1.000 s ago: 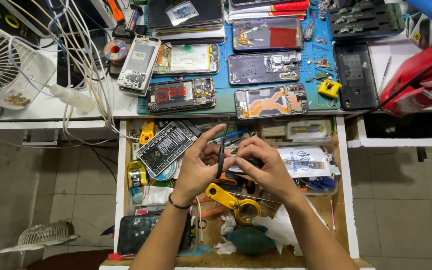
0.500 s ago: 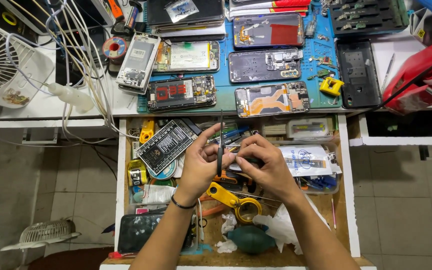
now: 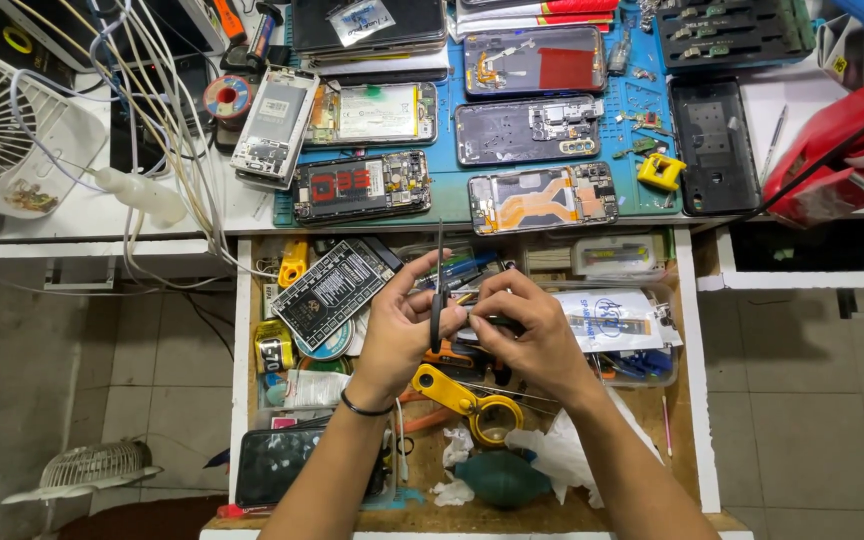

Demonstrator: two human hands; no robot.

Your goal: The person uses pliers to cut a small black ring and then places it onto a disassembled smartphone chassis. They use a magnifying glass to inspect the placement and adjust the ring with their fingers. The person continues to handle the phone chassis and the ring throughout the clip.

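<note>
Head view: at the centre of the frame, over an open drawer (image 3: 697, 400) full of tools, the left hand (image 3: 397, 325) grips a thin dark pair of tweezers (image 3: 438, 290) held upright, its fingers clenched around the shaft. The right hand (image 3: 522, 325) pinches a small dark part (image 3: 487, 322) just beside the tweezers' lower end; what it is cannot be told. The work looks midway: several opened phones (image 3: 542, 197) lie unassembled on the blue mat (image 3: 652, 140) in the upper frame.
</note>
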